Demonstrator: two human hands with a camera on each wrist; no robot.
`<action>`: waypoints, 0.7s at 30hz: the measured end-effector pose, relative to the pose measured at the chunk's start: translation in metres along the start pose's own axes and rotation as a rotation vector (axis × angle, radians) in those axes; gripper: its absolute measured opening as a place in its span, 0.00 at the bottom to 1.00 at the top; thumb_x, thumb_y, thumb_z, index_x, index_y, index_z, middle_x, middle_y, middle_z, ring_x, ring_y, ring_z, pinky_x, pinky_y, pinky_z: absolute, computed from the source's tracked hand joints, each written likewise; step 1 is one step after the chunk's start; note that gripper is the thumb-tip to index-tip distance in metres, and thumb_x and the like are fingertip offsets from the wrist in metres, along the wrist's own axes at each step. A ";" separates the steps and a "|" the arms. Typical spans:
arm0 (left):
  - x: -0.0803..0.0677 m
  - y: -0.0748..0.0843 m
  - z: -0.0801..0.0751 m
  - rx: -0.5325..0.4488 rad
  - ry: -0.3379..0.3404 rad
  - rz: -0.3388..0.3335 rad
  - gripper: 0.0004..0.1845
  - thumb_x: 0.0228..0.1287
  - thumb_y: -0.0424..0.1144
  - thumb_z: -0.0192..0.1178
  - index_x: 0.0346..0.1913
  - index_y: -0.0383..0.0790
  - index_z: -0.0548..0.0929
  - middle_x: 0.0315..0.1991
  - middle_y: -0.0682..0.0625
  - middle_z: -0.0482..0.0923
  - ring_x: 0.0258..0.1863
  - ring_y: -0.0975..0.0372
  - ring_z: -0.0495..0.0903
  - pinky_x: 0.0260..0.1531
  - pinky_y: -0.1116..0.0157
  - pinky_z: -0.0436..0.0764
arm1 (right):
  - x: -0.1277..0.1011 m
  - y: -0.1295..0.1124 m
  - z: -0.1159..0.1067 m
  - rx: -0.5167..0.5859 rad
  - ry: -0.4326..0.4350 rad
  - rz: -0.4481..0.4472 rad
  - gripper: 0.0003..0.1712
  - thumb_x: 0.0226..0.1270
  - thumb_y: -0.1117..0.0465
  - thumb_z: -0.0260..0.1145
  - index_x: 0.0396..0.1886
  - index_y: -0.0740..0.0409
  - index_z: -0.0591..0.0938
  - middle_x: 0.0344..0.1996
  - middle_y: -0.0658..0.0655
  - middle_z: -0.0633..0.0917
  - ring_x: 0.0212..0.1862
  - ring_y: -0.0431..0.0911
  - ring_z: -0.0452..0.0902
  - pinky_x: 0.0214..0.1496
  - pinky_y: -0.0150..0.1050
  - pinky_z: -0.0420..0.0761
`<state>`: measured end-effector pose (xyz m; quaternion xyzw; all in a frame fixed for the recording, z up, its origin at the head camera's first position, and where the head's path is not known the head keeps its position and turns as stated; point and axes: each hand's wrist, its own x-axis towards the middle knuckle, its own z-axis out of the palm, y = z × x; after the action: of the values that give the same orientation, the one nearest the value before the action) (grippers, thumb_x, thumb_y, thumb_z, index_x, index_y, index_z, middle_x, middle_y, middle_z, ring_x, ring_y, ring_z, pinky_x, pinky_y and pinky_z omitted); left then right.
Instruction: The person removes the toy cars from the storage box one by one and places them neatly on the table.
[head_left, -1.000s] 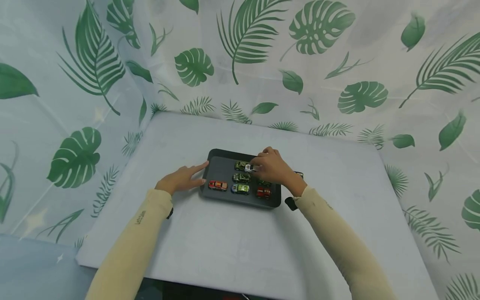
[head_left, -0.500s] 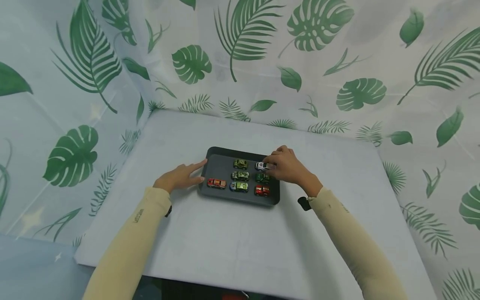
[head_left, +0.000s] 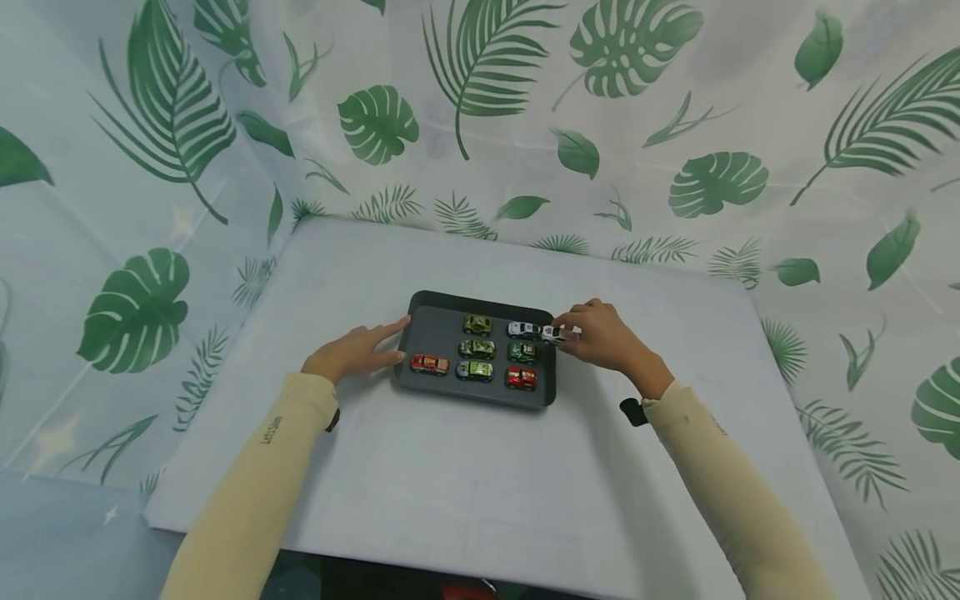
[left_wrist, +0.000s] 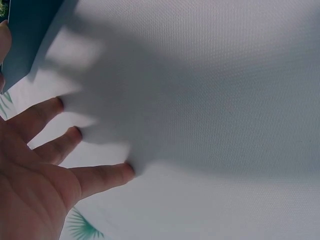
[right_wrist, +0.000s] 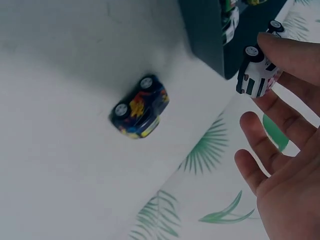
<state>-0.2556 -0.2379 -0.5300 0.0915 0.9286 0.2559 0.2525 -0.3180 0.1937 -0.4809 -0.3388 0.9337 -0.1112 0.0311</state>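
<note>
A dark tray (head_left: 438, 333) sits mid-table with several toy cars in rows, among them a white car (head_left: 522, 328) at the back right and a red car (head_left: 521, 378) in front. My right hand (head_left: 573, 333) is at the tray's right edge and pinches a second white toy car (head_left: 557, 334) between thumb and fingers, seen too in the right wrist view as the white car (right_wrist: 257, 72). My left hand (head_left: 352, 352) rests flat on the table, its straight fingers (left_wrist: 75, 134) touching the tray's left edge (left_wrist: 25, 35).
A dark blue toy car with flame marks (right_wrist: 140, 106) stands on the white table just right of the tray (right_wrist: 205, 30); my right hand hides it in the head view. Leaf-print curtains close in the table on the left, back and right.
My right hand moved right across the tray, set one white car down in the back right spot, and now pinches another white car at the tray's right edge. The left hand stayed put.
</note>
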 end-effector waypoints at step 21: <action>0.002 0.000 0.001 -0.001 0.003 0.013 0.40 0.85 0.56 0.55 0.89 0.58 0.48 0.84 0.34 0.53 0.82 0.36 0.52 0.77 0.33 0.56 | -0.041 0.037 0.023 0.112 0.074 0.148 0.08 0.62 0.69 0.79 0.41 0.62 0.91 0.46 0.64 0.90 0.53 0.70 0.76 0.50 0.65 0.72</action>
<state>-0.2566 -0.2373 -0.5312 0.0969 0.9284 0.2580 0.2494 -0.3070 0.2433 -0.5123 -0.2625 0.9490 -0.1732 0.0236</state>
